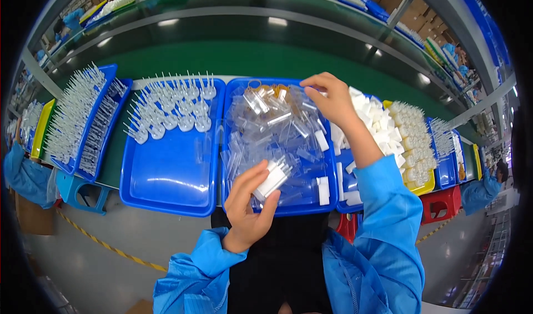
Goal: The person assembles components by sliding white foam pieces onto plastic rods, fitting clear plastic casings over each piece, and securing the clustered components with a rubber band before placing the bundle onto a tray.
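Note:
My left hand [248,214] is closed around a white block-shaped piece wrapped in clear plastic [272,181], above the near edge of the middle blue tray [283,209]. The thumb and fingers grip it from both sides. My right hand [331,99] is over the far right corner of that tray, fingers bent and somewhat apart, with nothing visible between them. Loose clear plastic sleeves [266,131] fill much of the tray, with amber-coloured pieces [277,92] at its far end. A few small white blocks [323,191] lie along its right side.
Left, a blue tray [169,195] holds rows of white thin-stemmed parts [172,106]. White blocks [375,120] lie in a tray to the right, beside a yellow tray [425,187] of clustered parts. Behind runs a green conveyor belt [250,56]. Stools and co-workers in blue flank the line.

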Motion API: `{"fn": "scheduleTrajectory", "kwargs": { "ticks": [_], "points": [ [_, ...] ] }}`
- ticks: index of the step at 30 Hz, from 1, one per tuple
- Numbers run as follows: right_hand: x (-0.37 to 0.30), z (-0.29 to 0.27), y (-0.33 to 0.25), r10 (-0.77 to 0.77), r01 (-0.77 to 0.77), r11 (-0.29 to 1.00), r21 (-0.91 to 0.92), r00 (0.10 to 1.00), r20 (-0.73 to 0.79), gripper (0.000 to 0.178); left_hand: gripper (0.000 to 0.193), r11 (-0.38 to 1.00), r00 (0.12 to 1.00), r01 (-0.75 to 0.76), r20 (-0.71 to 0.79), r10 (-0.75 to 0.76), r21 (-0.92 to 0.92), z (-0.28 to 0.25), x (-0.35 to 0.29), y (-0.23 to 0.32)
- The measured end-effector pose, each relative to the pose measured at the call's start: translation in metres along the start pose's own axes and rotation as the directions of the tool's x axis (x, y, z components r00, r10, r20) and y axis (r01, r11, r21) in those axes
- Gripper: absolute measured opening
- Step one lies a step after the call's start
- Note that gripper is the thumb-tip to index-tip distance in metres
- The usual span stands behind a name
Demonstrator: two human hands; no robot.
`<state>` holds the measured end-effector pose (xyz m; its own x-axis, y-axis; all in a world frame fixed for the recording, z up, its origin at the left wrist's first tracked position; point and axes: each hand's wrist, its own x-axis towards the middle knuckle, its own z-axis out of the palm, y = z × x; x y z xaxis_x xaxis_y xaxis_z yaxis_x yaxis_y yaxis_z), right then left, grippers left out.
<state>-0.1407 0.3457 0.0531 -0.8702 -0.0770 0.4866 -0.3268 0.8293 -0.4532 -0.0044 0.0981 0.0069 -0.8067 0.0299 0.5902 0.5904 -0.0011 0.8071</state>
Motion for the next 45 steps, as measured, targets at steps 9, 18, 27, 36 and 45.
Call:
{"fn": "scheduleTrajectory", "kwargs": {
  "ticks": [9,18,27,36,45],
  "points": [
    [0.084,0.104,0.011,0.099,-0.127,0.988,0.084,0.955,0.280,0.021,0.036,0.999,0.997,0.035,0.067,-0.037,0.021,-0.016,-0.003,-0.001],
    [0.080,0.118,0.004,-0.084,0.088,0.994,-0.068,0.995,0.057,0.006,0.037,0.997,0.996,0.078,0.037,-0.078,-0.008,-0.024,-0.006,0.002],
    [0.014,-0.002,-0.024,0.387,-0.527,-0.339,0.780,0.678,0.626,0.004,0.045,0.648,0.855,0.456,0.097,-0.510,-0.610,-0.025,0.004,0.002],
    [-0.076,-0.042,-0.019,0.074,-0.404,-0.326,0.854,0.890,0.449,0.012,0.043,0.399,0.774,0.561,0.288,-0.564,-0.726,-0.014,0.005,0.009],
    [-0.107,-0.063,-0.078,0.173,-0.470,0.243,0.848,0.882,0.439,0.022,0.041,0.399,0.785,0.566,0.323,-0.529,-0.722,-0.007,0.000,0.015]
  ]
}}
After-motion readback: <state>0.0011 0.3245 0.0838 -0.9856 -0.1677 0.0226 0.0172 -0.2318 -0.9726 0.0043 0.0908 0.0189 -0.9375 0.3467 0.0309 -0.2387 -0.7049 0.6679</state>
